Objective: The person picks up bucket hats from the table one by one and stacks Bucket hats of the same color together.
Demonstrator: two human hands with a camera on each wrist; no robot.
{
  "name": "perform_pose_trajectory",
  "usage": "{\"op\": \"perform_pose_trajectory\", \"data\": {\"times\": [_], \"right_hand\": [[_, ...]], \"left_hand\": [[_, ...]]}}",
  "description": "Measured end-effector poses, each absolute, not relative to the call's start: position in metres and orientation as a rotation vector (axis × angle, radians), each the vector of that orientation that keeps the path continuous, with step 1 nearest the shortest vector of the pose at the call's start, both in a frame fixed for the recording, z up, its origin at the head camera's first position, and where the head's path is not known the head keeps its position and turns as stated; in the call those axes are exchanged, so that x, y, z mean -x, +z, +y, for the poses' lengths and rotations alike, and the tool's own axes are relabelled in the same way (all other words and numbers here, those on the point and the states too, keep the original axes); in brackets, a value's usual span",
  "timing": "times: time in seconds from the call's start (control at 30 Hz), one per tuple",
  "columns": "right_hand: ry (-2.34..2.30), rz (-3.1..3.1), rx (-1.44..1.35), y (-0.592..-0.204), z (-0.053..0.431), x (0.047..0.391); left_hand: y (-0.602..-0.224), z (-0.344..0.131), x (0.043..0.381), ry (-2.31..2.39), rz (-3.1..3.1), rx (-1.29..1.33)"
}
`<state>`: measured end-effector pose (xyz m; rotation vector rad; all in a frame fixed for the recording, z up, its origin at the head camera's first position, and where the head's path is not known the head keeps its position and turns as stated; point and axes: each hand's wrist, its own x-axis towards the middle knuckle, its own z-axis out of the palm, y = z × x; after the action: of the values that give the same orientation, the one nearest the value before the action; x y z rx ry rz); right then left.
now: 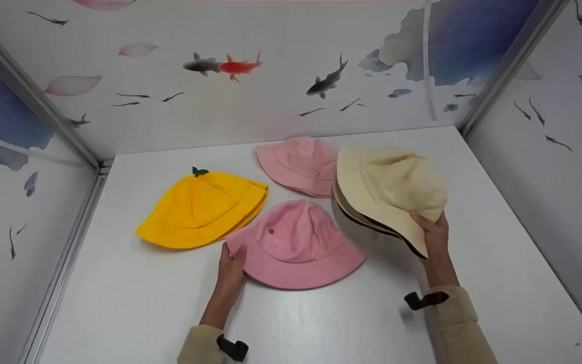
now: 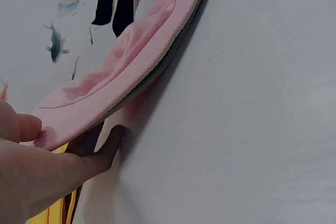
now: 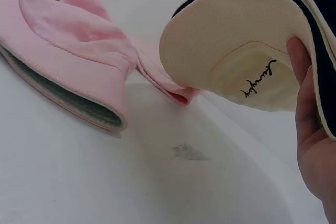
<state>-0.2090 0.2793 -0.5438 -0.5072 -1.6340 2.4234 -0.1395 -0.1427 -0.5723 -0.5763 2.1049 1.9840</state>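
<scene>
Head view: left hand (image 1: 231,267) pinches the left edge of the front pink hat (image 1: 296,242), thumb on top of the brim. Hat is crown up at the middle of the white table (image 1: 321,328). Right hand (image 1: 436,238) grips the near brim edge of the cream hat stack (image 1: 404,179), tilted, right of the pink hat; dark edging shows between brims. Rear pink hat (image 1: 296,162) sits behind, partly hidden by the stack. Yellow hat (image 1: 200,210) with green leaf tab (image 1: 199,172) lies on the left, just beside the front pink hat.

Left wrist view: thumb over the pink brim, fingers below; brim tilted, far end near the tabletop. Bit of yellow behind the hand.

Right wrist view: fingers against the cream brim's underside, near side clear of the table. Dark lettering (image 3: 258,78) inside the crown. Front pink hat shows a grey-green underside (image 3: 58,94).
</scene>
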Motion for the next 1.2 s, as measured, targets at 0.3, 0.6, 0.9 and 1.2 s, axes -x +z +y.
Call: {"op": "perform_pose_trajectory", "data": {"times": [0.3, 0.6, 0.9, 1.2], "right_hand": [[2.648, -1.110, 0.515, -0.548, 0.296, 0.208], [2.520, -1.427, 0.765, -0.568, 0.306, 0.211], [2.078, -2.142, 0.859, -0.575, 0.304, 0.217], [1.908, -2.299, 0.781, -0.584, 0.298, 0.227]], "left_hand": [[-0.572, -0.139, 0.138, 2.055, 1.994, 0.641], [-0.573, -0.138, 0.136, 2.006, 1.960, 0.631], [-0.576, -0.141, 0.135, 2.079, 1.829, 0.618], [-0.586, -0.136, 0.134, 1.990, 1.993, 0.622]]}}
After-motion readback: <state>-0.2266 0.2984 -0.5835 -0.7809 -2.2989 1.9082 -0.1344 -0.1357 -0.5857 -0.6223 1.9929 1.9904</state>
